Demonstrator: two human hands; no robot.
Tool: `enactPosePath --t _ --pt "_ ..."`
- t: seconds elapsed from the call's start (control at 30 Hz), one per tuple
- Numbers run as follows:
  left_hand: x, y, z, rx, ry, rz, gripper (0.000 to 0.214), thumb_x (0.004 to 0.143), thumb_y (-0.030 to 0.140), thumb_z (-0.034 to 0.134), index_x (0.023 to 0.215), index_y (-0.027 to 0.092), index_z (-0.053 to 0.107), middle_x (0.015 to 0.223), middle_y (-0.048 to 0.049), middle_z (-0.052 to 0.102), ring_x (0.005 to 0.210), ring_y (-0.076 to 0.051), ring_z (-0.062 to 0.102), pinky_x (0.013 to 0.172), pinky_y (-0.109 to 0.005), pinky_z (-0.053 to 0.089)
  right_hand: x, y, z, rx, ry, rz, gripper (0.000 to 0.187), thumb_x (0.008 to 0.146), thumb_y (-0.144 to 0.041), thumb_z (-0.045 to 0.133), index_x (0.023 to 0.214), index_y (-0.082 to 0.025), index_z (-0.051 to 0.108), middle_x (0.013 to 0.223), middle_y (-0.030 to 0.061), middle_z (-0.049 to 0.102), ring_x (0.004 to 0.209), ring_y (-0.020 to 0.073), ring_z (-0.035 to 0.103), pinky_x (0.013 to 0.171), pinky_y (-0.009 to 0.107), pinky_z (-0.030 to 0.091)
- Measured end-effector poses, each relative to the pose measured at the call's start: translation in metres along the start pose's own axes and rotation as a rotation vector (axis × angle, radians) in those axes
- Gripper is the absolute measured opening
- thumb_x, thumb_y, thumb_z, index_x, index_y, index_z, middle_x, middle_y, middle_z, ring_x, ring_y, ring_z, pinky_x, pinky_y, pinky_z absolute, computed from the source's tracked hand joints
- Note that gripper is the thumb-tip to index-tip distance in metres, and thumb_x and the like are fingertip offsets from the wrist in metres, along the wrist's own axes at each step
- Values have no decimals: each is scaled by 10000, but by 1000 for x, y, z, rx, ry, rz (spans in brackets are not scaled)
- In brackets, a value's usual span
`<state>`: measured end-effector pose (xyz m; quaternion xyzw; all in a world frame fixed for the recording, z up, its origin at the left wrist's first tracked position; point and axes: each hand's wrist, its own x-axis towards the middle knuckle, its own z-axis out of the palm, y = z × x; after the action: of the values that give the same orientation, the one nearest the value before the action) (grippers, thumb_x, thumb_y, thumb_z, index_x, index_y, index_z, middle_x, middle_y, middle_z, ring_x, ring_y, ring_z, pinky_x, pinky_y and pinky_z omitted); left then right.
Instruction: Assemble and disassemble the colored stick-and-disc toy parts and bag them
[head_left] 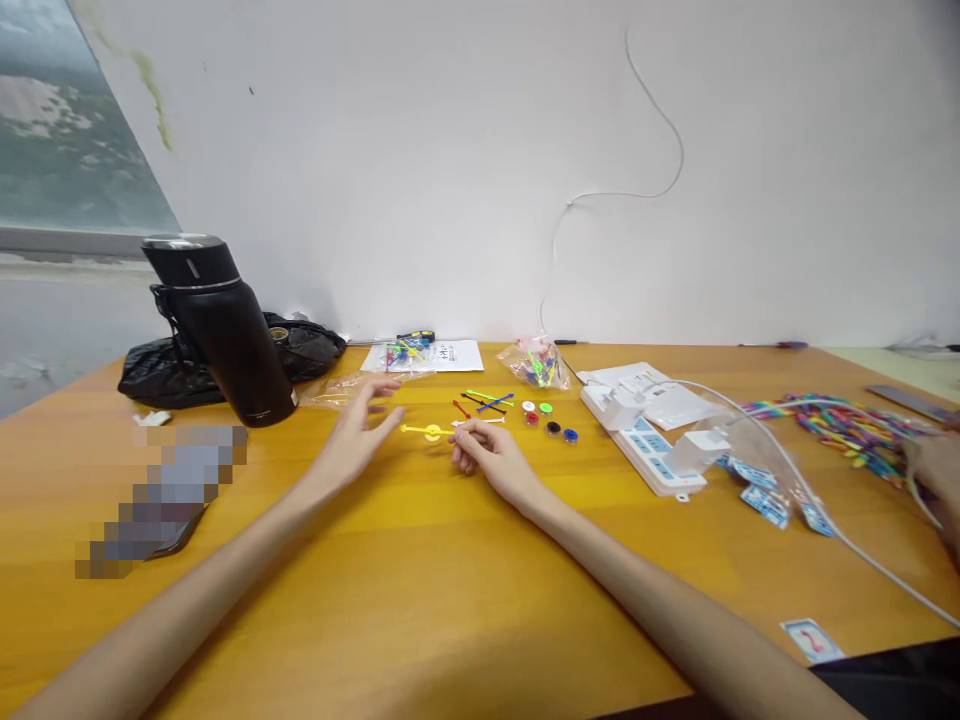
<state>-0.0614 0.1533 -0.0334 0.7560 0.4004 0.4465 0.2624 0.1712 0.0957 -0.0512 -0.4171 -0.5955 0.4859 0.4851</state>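
Pinched in my right hand (491, 455) is the end of a yellow arrow spinner (433, 432), a thin arrow with a round disc at its middle. My left hand (365, 430) is raised just left of the spinner's tip, fingers apart and holding nothing. Behind my right hand lie several loose arrows: a blue arrow (496, 403), a red arrow (460, 408), a green arrow (480, 394) and a white arrow (491, 421). To their right sit small round bases, among them a red base (531, 420), a black base (553, 429) and a blue base (571, 437).
A black bottle (232, 340) and a phone (172, 490) stand and lie at left. Plastic bags of spinner parts (536, 362) are at the back. Right are a power strip (649, 455), a white cable (787, 470) and another person's hand (937, 470) by colourful cords (847, 435).
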Motion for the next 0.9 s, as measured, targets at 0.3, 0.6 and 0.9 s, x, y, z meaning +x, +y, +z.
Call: enactPosePath --t 0.3,0.6,0.9 --pt "80 -56 -40 761 -341 -181 1002 709 588 694 1546 180 321 1545 -209 449 1432 -486 329 1131 -614 264 7 1 -12 44 102 10 366 874 -535 657 867 -170 640 696 4 648 592 112 553 583 231 435" --pt "70 -48 -42 563 -318 -65 801 743 627 698 1394 208 493 1380 -156 621 1227 -379 600 1010 -426 426 7 -2 -18 1 138 -36 349 906 -527 626 881 -178 623 706 6 641 618 131 564 603 243 440" --pt "-5 20 -26 276 -261 113 686 853 527 707 1443 285 454 1459 -104 534 1349 -301 500 1143 -458 365 -10 -29 -8 -348 174 -261 258 1008 -425 525 908 -202 609 712 3 634 673 159 595 689 269 453"
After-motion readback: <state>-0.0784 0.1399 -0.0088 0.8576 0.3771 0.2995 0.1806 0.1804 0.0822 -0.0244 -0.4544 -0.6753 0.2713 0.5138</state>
